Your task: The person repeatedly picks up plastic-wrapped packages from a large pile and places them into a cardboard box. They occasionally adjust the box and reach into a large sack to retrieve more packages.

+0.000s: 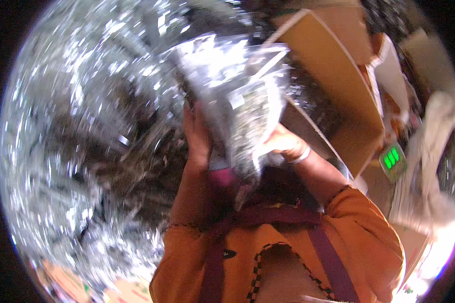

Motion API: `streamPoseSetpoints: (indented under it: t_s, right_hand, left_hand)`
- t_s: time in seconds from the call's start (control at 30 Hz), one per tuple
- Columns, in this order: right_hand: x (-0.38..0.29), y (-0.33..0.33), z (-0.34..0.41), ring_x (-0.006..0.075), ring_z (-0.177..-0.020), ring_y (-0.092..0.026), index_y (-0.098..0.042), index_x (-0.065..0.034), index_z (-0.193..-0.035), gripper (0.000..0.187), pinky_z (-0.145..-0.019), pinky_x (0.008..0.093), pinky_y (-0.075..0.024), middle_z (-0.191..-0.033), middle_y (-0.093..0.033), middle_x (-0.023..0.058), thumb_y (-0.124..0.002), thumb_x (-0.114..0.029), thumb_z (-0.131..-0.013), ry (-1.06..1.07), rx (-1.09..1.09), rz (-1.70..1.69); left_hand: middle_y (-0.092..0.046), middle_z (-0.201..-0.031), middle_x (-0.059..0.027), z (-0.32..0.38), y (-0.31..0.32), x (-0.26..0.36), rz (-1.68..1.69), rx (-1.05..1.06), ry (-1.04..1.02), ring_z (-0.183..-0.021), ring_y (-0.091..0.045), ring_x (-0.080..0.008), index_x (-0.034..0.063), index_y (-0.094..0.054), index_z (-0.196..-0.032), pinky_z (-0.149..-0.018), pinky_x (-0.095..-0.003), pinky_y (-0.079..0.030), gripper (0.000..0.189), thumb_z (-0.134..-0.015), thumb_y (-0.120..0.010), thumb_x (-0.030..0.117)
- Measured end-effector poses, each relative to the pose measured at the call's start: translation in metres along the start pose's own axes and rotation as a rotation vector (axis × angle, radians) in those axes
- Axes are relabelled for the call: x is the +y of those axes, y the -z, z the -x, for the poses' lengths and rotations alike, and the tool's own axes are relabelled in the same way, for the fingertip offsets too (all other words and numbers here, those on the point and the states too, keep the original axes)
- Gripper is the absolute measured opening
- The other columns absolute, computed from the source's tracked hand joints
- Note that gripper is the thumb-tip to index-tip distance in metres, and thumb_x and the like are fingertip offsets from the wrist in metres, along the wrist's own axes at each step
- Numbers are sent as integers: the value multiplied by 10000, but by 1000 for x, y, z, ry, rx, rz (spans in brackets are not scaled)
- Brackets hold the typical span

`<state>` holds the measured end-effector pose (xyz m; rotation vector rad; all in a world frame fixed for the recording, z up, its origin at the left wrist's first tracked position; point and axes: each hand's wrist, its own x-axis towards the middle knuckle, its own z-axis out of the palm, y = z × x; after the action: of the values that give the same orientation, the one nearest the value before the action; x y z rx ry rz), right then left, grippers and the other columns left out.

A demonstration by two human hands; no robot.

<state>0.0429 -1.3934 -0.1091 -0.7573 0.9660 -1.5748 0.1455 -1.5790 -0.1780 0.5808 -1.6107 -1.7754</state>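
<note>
Clear plastic bags [250, 110] with blurred contents are held up between both hands in front of the chest. My left hand [197, 136] presses flat against one side of the bags. On their other side, my right hand [282, 143], with a pale band at the wrist, grips the lower edge. Something pink shows low between the hands. How many bags there are cannot be told, as the picture is smeared by motion.
A large heap of shiny clear plastic bags [79, 151] fills the left side. An open cardboard box [337, 87] stands at the upper right, beside a device with a green lit display [392, 158] and a pale crumpled sack [428, 163]. More cardboard [66, 278] lies at the lower left.
</note>
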Motion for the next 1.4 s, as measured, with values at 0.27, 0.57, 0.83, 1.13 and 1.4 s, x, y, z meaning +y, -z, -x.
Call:
streamPoseSetpoints:
  t_s: [0.27,0.57,0.83,1.13,1.4]
  right_hand:
    - [-85,28,73,182,-1181,-476,-355,6,-1372,990,-1008,343,-392,-1290,-524,107,-892,-255,-582,457,347,796]
    - [-63,180,233,312,-1260,-414,-371,14,-1336,996,-1062,406,-337,-1330,-442,196,-889,-361,-573,-207,1076,1460]
    - [49,299,252,227,-886,-658,-666,-45,-1071,435,-801,352,-528,-1016,-681,97,-789,-304,-744,-526,1342,39]
    - [108,380,215,231,-988,-604,-612,-72,-1192,472,-863,363,-497,-1113,-641,92,-700,-349,-820,-760,1119,568]
    - [-8,352,205,234,-1078,-556,-564,-97,-1300,508,-919,373,-470,-1199,-605,88,-620,-388,-888,-938,742,1509]
  left_hand:
    - [-528,-1239,-130,-33,-114,32,237,-336,23,-1170,-478,-234,14,-514,-1246,-1027,-366,-346,360,-950,-523,219]
    - [-495,-1324,-65,-14,-160,11,-901,-514,-794,-1347,-329,-322,152,-564,-1235,-1107,-588,-109,416,-871,-588,352]
    - [-581,-1181,-51,-14,-167,-1,-878,-453,-870,-1231,-439,-303,141,-659,-1038,-1067,-560,-197,311,-745,-706,237]
    - [-541,-1271,-108,29,-37,-26,-848,-388,-504,-1275,-418,-367,114,-616,-1134,-1078,-464,-330,388,-750,-664,87]
    - [-406,-1346,-197,34,183,-69,-1676,-3,-123,-1294,-365,-387,73,-378,-1370,-1060,-456,-337,830,-660,-792,185]
